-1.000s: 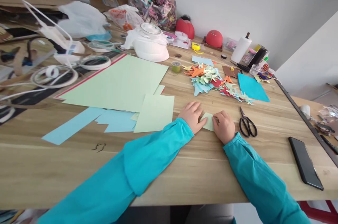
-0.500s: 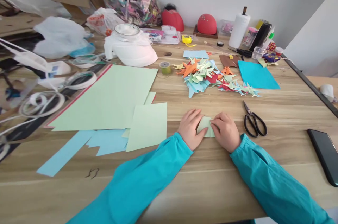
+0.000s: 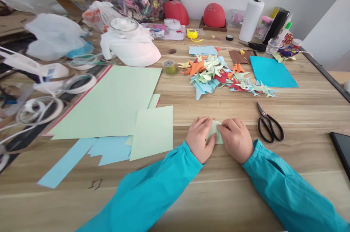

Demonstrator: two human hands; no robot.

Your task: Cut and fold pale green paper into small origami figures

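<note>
A small square of light green paper point(image 3: 214, 130) lies on the wooden table between my hands, a crease line showing on it. My left hand point(image 3: 200, 139) holds its left side, fingers along the far edge and thumb on the near part. At its right edge, my right hand point(image 3: 236, 139) pinches the sheet, with the fingertips partly hidden. Black-handled scissors point(image 3: 269, 122) rest to the right of my right hand, apart from it. Beyond my hands is a heap of folded paper cranes point(image 3: 209, 75) in green, blue, orange and red.
Large green sheets point(image 3: 109, 101), a smaller green sheet point(image 3: 154, 132) and blue strips point(image 3: 68, 162) lie at left. A thread spool point(image 3: 169, 67) stands near the heap. Bright blue paper point(image 3: 273, 71) is at back right, a phone point(image 3: 341, 152) at the right edge.
The view has shifted slightly, so the scissors and phone appear further right. Both hands stay on the green paper, and less of it shows between them.
</note>
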